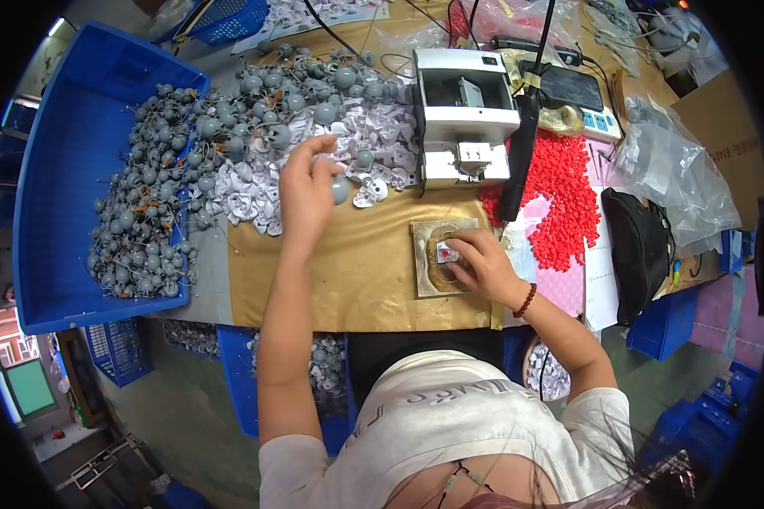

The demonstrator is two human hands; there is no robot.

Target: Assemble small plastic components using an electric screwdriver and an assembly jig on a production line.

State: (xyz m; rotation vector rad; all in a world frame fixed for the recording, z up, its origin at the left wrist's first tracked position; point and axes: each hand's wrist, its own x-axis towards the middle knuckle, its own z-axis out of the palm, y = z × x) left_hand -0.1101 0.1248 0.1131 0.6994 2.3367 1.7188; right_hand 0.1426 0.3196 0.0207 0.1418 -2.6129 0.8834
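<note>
My left hand [306,187] is raised over the near edge of the white plastic pieces, slightly blurred. A smooth grey ball [339,190] shows against its fingers, which appear curled around part of it. Lower right, my right hand [487,266] pinches a small white plastic piece with a red centre [446,252]. It holds this piece over a square metal fixture [424,284] with a rounded hollow, lying on the gold mat [331,293]. The fingers hide part of the fixture.
A blue bin [55,187] at left holds many wired grey balls, which spill beside white pieces [259,191]. A white-and-black machine [467,110] stands behind the fixture. Red parts [560,195], a black pouch [637,254] and clear bags [679,174] lie right.
</note>
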